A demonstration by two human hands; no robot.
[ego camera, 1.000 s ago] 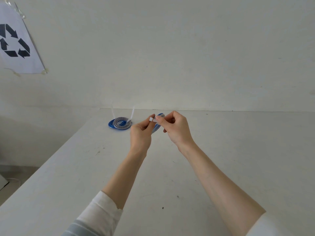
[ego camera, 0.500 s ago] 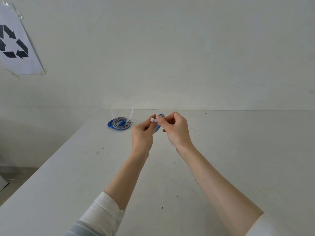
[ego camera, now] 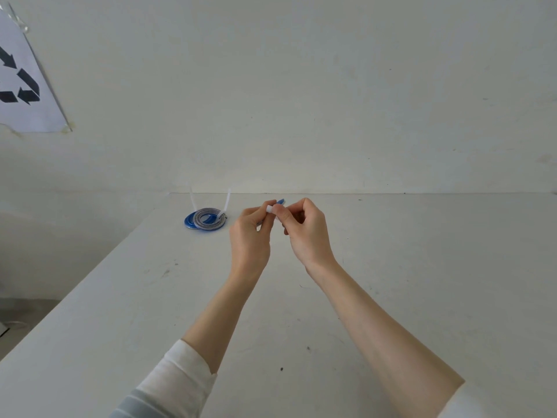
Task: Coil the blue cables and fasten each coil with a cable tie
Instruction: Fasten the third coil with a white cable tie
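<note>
My left hand [ego camera: 250, 233] and right hand [ego camera: 307, 230] meet above the tabletop [ego camera: 422, 267], fingertips pinching the small white head of a cable tie [ego camera: 270, 209]. A blue cable [ego camera: 280, 202] peeks out behind them, mostly hidden. Two finished coils [ego camera: 205, 219] lie to the left, tie tails upright. The cable looks light and springy, so I judge gripping across its loops near the tie is best.

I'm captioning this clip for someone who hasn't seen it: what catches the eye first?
Two hands meet above the middle of the white table: the left hand and right hand pinch a white cable tie on a mostly hidden blue cable. Far left, finished coils lie stacked, tie tails sticking up. A recycling sign hangs on the wall.
</note>
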